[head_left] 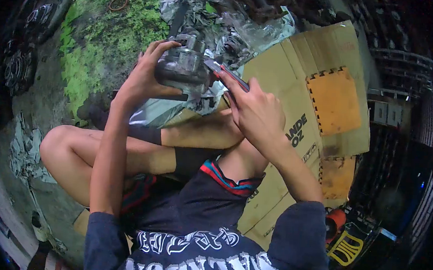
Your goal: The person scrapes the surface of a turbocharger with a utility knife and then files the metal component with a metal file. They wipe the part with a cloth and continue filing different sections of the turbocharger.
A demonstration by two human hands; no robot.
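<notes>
A grey metal machine part (pixel 183 65) with a rounded, ribbed body is held up in front of my crossed legs. My left hand (pixel 148 72) grips its left side, with fingers over the top and thumb underneath. My right hand (pixel 258 108) is closed around a utility knife (pixel 238 79) with a red and dark handle. The knife's tip points left and is at the right side of the metal part; whether it touches cannot be made out.
Crumpled plastic and rags (pixel 228 33) lie beyond the part. Flattened cardboard (pixel 276 69) with orange foam mats (pixel 334 100) spreads at the right. A ring (pixel 118 4) lies on the green-stained floor (pixel 92 41). Metal parts (pixel 20 66) stand far left, a yellow object (pixel 345 248) lower right.
</notes>
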